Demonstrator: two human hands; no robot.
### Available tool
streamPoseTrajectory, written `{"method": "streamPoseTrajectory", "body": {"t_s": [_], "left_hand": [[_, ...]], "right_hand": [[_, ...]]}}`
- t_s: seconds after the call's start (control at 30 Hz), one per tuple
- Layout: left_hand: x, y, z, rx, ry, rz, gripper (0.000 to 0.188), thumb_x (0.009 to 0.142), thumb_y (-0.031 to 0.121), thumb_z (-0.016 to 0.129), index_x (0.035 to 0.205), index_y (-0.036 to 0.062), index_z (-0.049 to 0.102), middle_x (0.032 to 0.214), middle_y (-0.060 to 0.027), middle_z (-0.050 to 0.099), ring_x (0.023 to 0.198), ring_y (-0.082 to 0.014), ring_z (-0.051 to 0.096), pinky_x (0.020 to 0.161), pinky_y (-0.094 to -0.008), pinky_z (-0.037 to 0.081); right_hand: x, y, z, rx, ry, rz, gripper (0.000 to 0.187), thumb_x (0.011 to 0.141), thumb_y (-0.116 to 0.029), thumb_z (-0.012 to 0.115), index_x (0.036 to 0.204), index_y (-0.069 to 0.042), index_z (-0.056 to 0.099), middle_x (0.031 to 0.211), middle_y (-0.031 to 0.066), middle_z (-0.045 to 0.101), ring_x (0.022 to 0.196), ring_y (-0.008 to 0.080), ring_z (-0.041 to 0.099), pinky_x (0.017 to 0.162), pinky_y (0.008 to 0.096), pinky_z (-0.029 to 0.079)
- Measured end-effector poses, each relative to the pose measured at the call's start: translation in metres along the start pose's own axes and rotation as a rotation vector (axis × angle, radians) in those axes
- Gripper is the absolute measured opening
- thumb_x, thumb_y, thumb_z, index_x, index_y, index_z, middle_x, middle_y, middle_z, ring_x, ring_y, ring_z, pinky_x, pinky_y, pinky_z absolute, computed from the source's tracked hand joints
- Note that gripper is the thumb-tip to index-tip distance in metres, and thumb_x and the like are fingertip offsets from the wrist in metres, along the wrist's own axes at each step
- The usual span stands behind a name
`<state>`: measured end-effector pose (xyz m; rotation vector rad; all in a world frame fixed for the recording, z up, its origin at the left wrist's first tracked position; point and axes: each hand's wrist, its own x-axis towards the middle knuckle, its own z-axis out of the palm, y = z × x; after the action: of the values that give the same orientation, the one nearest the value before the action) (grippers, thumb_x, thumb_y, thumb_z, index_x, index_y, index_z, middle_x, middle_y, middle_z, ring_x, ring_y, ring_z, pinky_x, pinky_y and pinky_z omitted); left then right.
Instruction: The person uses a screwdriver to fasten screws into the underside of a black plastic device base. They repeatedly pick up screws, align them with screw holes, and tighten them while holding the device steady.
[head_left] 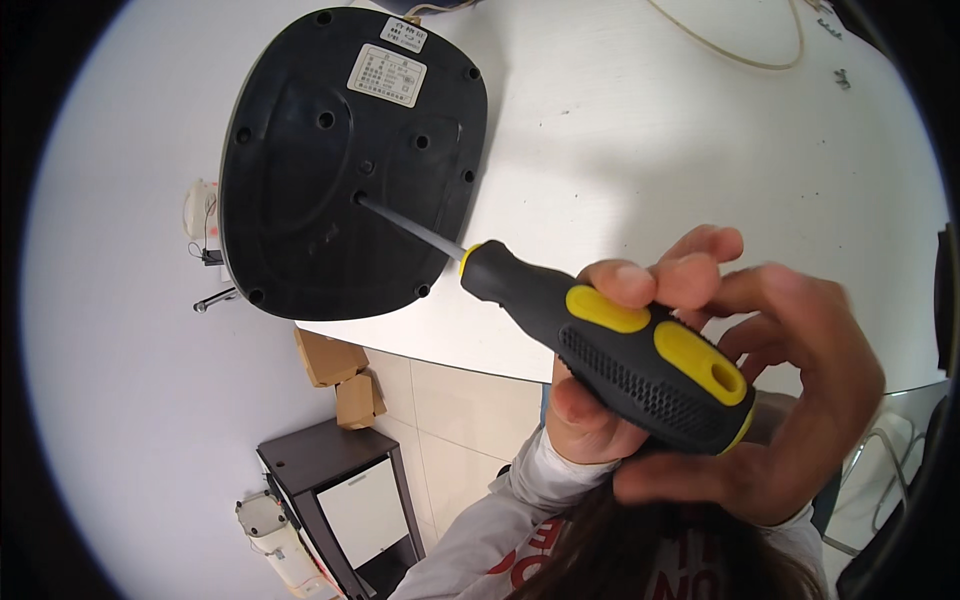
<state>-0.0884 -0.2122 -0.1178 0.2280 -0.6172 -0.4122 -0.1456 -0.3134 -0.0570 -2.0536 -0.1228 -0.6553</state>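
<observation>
A large screwdriver (650, 370) with a black and yellow handle slants across the middle. Its metal shaft runs up and left to a hole in a black plastic base (290, 180), the rounded underside of some device. How deep the tip sits is hidden. From below and behind, my left hand (600, 435) wraps the handle, its thumb on the near side. My right hand (830, 350) curls around the handle's butt end, fingers bent over it and thumb beneath. Two white labels (387, 75) are stuck near the base's far edge, and several recessed screw holes dot its surface.
The black base stands on a white table (580, 170). Small screws (842, 78) and a pale cable (750, 62) lie at its far right. Beyond the near left edge are cardboard boxes (330, 358) and a dark cabinet (325, 455) on the floor.
</observation>
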Motion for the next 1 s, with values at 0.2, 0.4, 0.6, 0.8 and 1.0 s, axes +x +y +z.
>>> {"method": "streamPoseTrajectory", "body": {"t_s": [0.2,0.4,0.6,0.8,1.0], "left_hand": [[0.001,0.001,-0.003,-0.016,-0.019,0.059,0.079,0.082,0.054,0.061,0.141,0.0124,0.031,0.137,-0.0159,0.045,0.136,-0.0357,0.023,0.112,-0.0459,0.02],[-0.006,-0.011,0.006,-0.02,0.017,0.17,0.073,0.085,0.054,0.059,0.14,0.0134,0.032,0.136,-0.014,0.047,0.137,-0.0351,0.019,0.112,-0.0456,0.018],[0.004,-0.006,0.003,-0.068,-0.085,0.008,0.069,0.085,0.054,0.059,0.136,0.0141,0.036,0.137,-0.0125,0.046,0.137,-0.0345,0.019,0.113,-0.0451,0.017],[-0.005,0.002,-0.004,-0.064,0.03,0.047,0.085,0.08,0.057,0.062,0.143,0.0136,0.025,0.139,-0.014,0.042,0.136,-0.0348,0.025,0.111,-0.0445,0.025],[-0.006,-0.008,-0.019,-0.089,-0.017,0.036,0.086,0.081,0.047,0.066,0.145,0.0127,0.021,0.14,-0.0115,0.04,0.134,-0.0338,0.027,0.109,-0.0444,0.031]], "right_hand": [[0.001,0.0,0.003,-0.105,-0.008,-0.214,0.057,0.072,-0.011,0.079,0.116,0.002,0.045,0.081,0.0133,0.058,0.059,0.0154,0.059,0.046,0.0205,0.042],[-0.001,0.003,-0.004,-0.099,-0.135,-0.168,0.071,0.065,-0.038,0.083,0.11,0.005,0.048,0.08,0.0115,0.059,0.054,0.0163,0.058,0.046,0.0231,0.043],[0.002,-0.011,0.009,0.045,0.107,-0.038,0.054,0.069,-0.031,0.081,0.106,-0.004,0.052,0.101,0.015,0.055,0.078,0.0202,0.062,0.057,0.0266,0.053],[0.001,-0.021,0.007,-0.202,0.006,0.008,0.045,0.074,-0.023,0.076,0.111,-0.008,0.054,0.099,0.0127,0.055,0.08,0.0186,0.06,0.061,0.0253,0.053],[-0.002,-0.001,-0.002,-0.265,-0.004,-0.059,0.061,0.072,-0.047,0.071,0.105,0.002,0.056,0.081,0.0099,0.06,0.066,0.0154,0.059,0.055,0.023,0.048]]}}
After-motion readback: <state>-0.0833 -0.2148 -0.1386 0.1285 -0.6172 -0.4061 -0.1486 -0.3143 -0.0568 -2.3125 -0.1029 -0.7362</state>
